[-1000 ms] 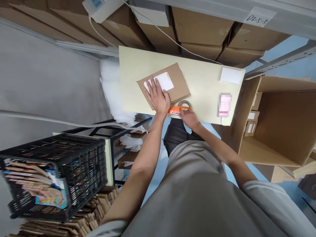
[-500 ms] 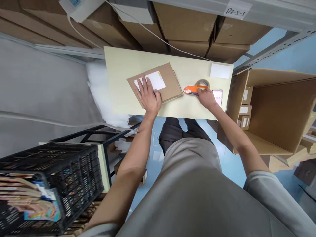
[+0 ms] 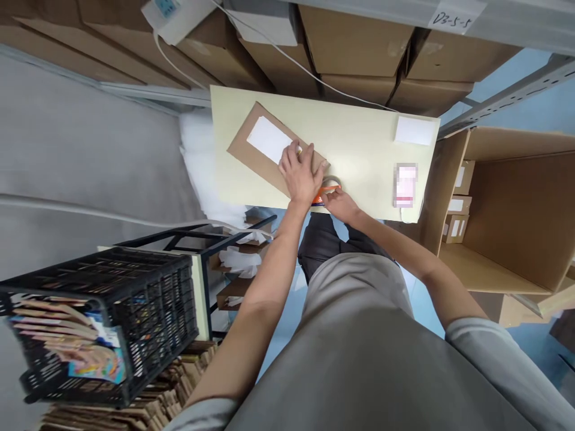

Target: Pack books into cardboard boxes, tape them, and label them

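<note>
A flat brown cardboard box point(image 3: 252, 157) lies slanted on the pale table point(image 3: 368, 137), with a white label point(image 3: 268, 137) on its top face. My left hand point(image 3: 302, 175) rests on the right part of the box, fingers spread across the cardboard and the label's end. Just beside it, my right hand point(image 3: 342, 206) grips an orange tape dispenser point(image 3: 331, 189) with a roll of tape in it. The dispenser is at the box's near right end, close to the table's front edge. My left hand partly hides its front, so contact with the box cannot be made out.
A phone-like blurred object point(image 3: 405, 185) and a white paper stack point(image 3: 414, 130) lie at the table's right. Brown cartons point(image 3: 354, 42) line the shelf behind. A large open carton point(image 3: 516, 203) stands to the right, a black crate point(image 3: 157, 305) at lower left.
The box has turned clockwise, its right end now nearer me. My left hand has shifted to that end. My right hand has brought the tape dispenser leftward and nearer to me, against the left hand.
</note>
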Demonstrator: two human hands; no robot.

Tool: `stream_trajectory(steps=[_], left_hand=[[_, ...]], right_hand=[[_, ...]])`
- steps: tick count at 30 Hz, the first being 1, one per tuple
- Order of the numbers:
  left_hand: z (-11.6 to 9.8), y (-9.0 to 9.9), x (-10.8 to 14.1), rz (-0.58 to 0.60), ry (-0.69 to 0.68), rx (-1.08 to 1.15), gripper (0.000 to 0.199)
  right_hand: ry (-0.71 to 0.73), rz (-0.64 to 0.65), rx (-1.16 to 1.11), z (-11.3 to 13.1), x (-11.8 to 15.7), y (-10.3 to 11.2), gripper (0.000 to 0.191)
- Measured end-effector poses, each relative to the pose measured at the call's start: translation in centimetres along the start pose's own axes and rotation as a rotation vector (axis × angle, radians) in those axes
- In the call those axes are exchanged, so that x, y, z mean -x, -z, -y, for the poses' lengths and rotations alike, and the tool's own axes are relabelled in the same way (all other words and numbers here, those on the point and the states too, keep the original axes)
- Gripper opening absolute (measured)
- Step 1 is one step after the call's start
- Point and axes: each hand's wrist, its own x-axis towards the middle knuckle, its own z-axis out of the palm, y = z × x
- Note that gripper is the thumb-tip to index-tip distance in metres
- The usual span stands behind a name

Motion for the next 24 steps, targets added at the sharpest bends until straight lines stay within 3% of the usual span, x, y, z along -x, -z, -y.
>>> stream_trajectory(steps=[2, 4, 9, 13, 17, 21, 24], left_hand=[[0.2, 0.0, 0.2, 0.031, 0.004, 0.025, 0.072], [0.5, 0.5, 0.1, 0.068, -0.004, 0.039, 0.074], [1.3, 1.0, -0.3, 0.067, -0.041, 0.004, 0.076], [1.6, 0.6, -0.2, 0.102, -0.115, -0.235, 0.073], [2.2, 1.0, 0.2, 0.147, -0.215, -0.51, 0.069], [3.1, 1.5, 1.1, 0.215, -0.304, -0.529, 0.066], [3.5, 0.6, 1.7, 0.196, -0.321, -0.514, 0.062]], right_hand=[[-0.008, -0.012, -0.009, 0.3, 0.0, -0.3, 0.041], [-0.025, -0.011, -0.007, -1.0, 1.0, -0.8, 0.044], [-0.104, 0.068, -0.036, -7.6, 7.8, -1.5, 0.039], [-0.19, 0.101, 0.059, -12.3, 11.0, 0.5, 0.038], [-0.184, 0.054, 0.064, -14.1, 7.8, 3.1, 0.046], [-0.139, 0.016, 0.005, -14.1, 3.1, 3.9, 0.051], [-0.078, -0.005, -0.035, -14.0, 1.4, 3.8, 0.054]])
